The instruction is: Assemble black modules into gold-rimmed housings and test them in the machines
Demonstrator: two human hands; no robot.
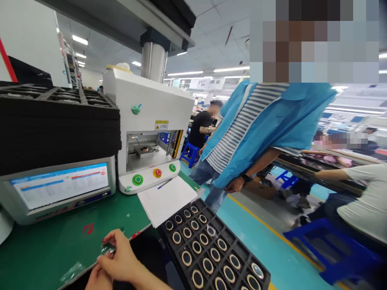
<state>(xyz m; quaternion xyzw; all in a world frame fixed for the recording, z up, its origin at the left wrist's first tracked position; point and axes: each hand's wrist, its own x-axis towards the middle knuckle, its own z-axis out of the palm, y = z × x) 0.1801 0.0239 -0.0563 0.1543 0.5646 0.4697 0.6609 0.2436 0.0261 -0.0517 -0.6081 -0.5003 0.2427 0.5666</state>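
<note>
My right hand (119, 254) is over the front edge of the green bench, its fingers curled around a small clear, shiny plastic piece (107, 249). My left hand (98, 278) sits just below, cut off by the bottom of the view. Its fingertips meet my right thumb, and what they pinch, if anything, is hidden. A clear plastic film (72, 272) lies on the bench to the left. To the right of my hands is a black compartment tray (238, 249) holding many ring-shaped parts with dark centres and pale rims.
A white press machine (148, 100) with green and red buttons stands behind the bench. Left of it are a screen unit (60, 187) and stacked black trays (57, 133). Paper (166, 199) with a pen lies in front. A person in a blue jacket (242, 133) stands beyond the tray.
</note>
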